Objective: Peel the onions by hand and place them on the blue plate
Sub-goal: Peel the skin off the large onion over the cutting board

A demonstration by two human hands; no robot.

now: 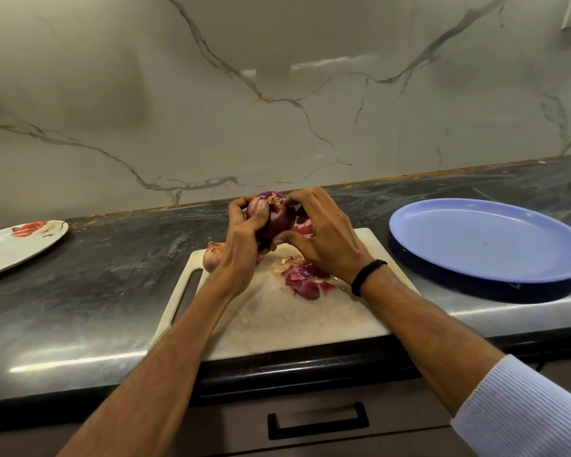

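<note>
A dark red onion (279, 216) is held up above the white cutting board (277, 318). My left hand (244, 239) grips it from the left, thumb across its front. My right hand (323, 239) holds it from the right, fingertips pinching near its dry root end. A second, unpeeled pale onion (211, 257) lies on the board's far left, partly hidden by my left wrist. Another reddish piece (302, 228) shows behind my right fingers. Torn purple skins (305, 278) lie on the board under my right wrist. The blue plate (485, 239) sits bare at the right.
A white plate (17, 245) with a red pattern sits at the far left on the dark stone counter (96, 285). A marble wall rises behind. Below the counter's front edge is a drawer with a black handle (317, 420).
</note>
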